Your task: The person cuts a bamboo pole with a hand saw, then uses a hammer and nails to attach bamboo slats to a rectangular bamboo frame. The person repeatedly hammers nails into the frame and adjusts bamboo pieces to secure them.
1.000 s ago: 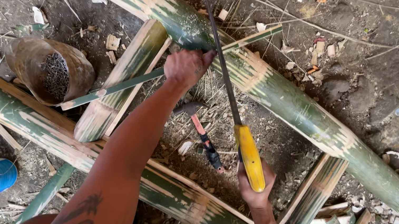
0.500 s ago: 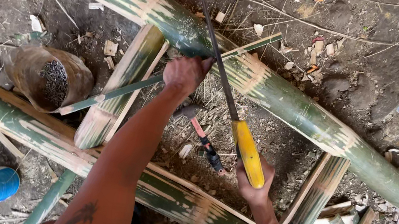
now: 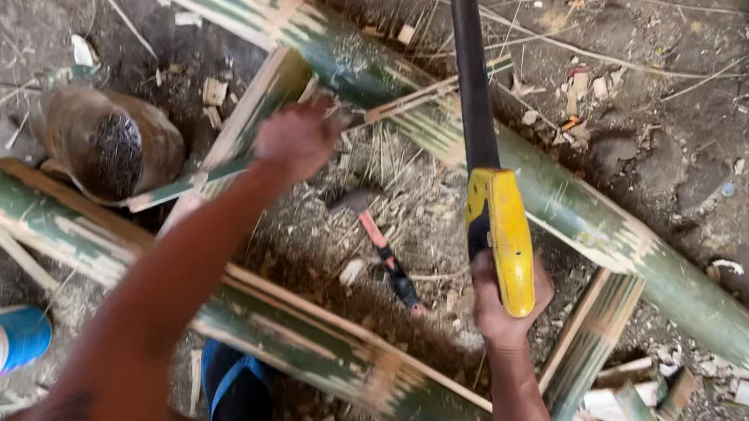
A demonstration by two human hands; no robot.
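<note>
Raised higher than half a second back: saw (image 3: pixel 489 149), dark blade now off the bamboo and running past the top edge. Right hand (image 3: pixel 502 306) clenched round its yellow handle. Left hand (image 3: pixel 298 136) closed on a thin bamboo strip (image 3: pixel 230 173), held near the far bamboo pole (image 3: pixel 595 210). Between the hands on the ground, a small hatchet (image 3: pixel 380 241). Nearest, the other bamboo pole (image 3: pixel 276 325).

Open ground is lying between the two bamboo poles (image 3: pixel 539 182); a small hatchet (image 3: pixel 380 241) and split bamboo slats (image 3: pixel 241 134) are obstructing passage there.
</note>
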